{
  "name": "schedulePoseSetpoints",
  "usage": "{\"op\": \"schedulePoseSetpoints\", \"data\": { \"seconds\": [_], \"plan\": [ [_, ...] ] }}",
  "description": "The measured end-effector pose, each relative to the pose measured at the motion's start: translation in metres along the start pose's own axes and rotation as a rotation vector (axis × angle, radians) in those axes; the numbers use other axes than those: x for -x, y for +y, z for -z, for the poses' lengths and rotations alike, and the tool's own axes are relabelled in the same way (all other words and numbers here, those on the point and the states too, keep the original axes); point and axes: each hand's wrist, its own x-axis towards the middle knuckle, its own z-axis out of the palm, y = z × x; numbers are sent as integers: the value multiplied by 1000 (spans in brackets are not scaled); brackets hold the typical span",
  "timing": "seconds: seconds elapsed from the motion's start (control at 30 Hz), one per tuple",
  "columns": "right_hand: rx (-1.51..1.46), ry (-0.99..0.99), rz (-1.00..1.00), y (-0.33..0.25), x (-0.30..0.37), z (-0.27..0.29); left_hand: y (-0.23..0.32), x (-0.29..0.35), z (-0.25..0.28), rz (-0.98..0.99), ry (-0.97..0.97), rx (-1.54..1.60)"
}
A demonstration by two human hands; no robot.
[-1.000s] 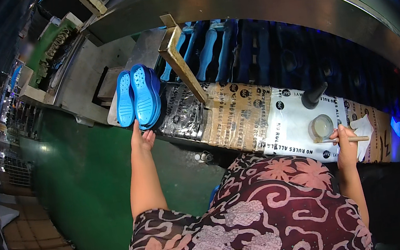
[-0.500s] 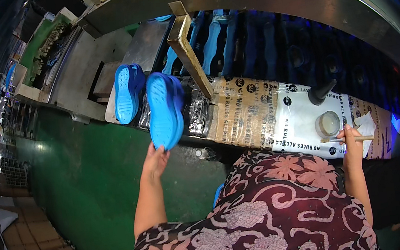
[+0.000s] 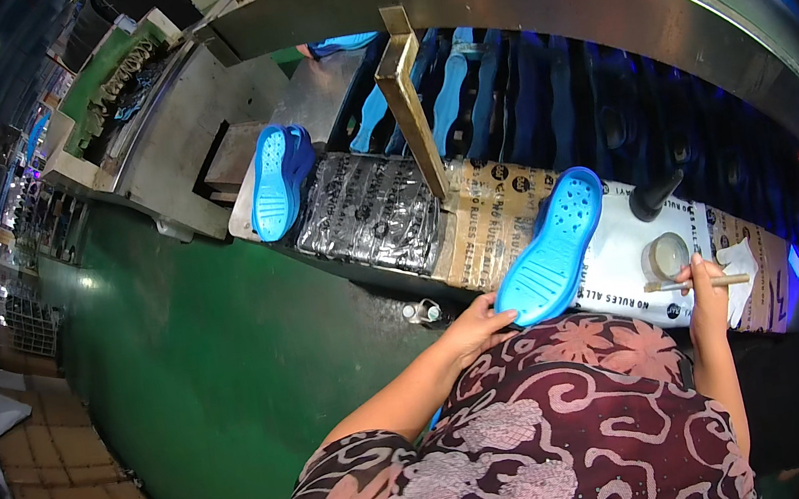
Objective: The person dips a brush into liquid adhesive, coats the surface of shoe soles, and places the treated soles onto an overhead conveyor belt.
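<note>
My left hand (image 3: 480, 328) is closed on the near end of a bright blue clog (image 3: 553, 251), its sole turned up and its far end pointing away over the work ledge. My right hand (image 3: 701, 285) grips a thin wooden-handled brush (image 3: 726, 279), held level with its bristle end toward the left. Just beyond the brush stands a small round cup (image 3: 666, 256) of pale, cloudy liquid. A black cone-shaped holder (image 3: 656, 196) rises behind the cup. A white crumpled cloth or paper (image 3: 740, 265) lies beside my right hand.
More blue clogs (image 3: 273, 185) stand together at the ledge's left end. A metal post (image 3: 411, 112) rises in front of a conveyor carrying blue pieces (image 3: 452, 91). Small bottles (image 3: 422, 312) sit below the ledge over a green floor (image 3: 194, 377). Someone's fingers (image 3: 304, 51) show at the far edge.
My left hand has carried the blue clog rightward from the ledge's left end to in front of me and tilted it. My right hand stays near the cup with the brush.
</note>
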Motion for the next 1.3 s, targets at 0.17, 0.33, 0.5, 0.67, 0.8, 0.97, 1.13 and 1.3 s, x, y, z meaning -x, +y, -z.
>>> {"op": "schedulePoseSetpoints", "data": {
  "seconds": [0.17,0.33,0.5,0.67,0.8,0.97,1.13,1.3],
  "plan": [
    [-10,79,-40,3,8,11,50,2,67,19,193,-332],
    [-8,103,-70,7,8,10,143,43,219,-676,1117,86],
    [53,30,-42,-3,0,-6,196,57,305,-657,1396,166],
    [91,39,-36,-3,0,-10,207,30,335,-495,986,239],
    [78,38,-43,0,1,-5,202,19,321,-571,999,269],
    [86,29,-36,5,-1,0,157,41,310,-687,792,289],
    [62,48,-87,13,-1,5,110,78,263,-662,747,280],
    [45,15,-124,12,-4,7,84,105,259,-546,740,301]
  ]
}}
